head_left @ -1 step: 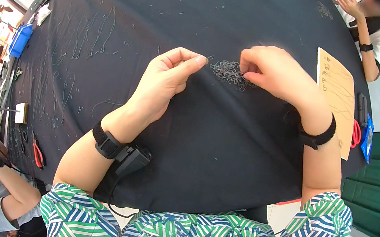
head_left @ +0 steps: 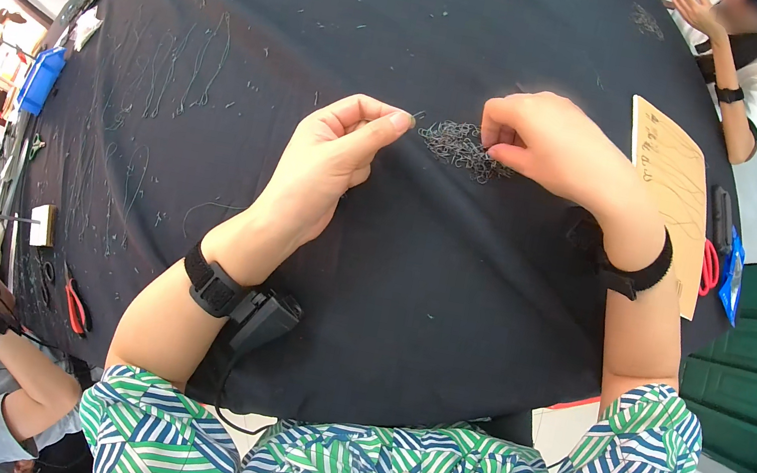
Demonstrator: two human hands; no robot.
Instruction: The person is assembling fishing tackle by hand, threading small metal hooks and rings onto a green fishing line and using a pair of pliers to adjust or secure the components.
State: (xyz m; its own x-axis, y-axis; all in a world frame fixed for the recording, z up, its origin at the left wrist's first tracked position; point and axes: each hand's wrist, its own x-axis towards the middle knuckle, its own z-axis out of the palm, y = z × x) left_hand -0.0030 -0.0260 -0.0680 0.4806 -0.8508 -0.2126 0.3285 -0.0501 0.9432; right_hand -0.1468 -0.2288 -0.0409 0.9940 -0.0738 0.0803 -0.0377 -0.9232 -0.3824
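Observation:
A tangled heap of small, dark, bent wire pieces that look like fish hooks (head_left: 453, 145) lies on the black cloth (head_left: 468, 303). Just left of the heap, my left hand (head_left: 328, 152) is closed in a pinch of thumb and forefinger. Something tiny pokes out at its tips, too small to name. My right hand (head_left: 560, 152) reaches over the heap's right edge, thumb and fingers bent together, fingertips down at the wire pieces. Whatever it pinches is hidden.
Loose greenish threads (head_left: 210, 70) lie to the left. Red-handled pliers (head_left: 77, 305) rest near the left edge. A tan card (head_left: 672, 207), red-handled scissors (head_left: 709, 267) and a blue packet (head_left: 731, 284) are at the right. Two people sit beside the table, left and far right.
My right hand has shifted very slightly to the right at the heap. My left hand has stayed in place.

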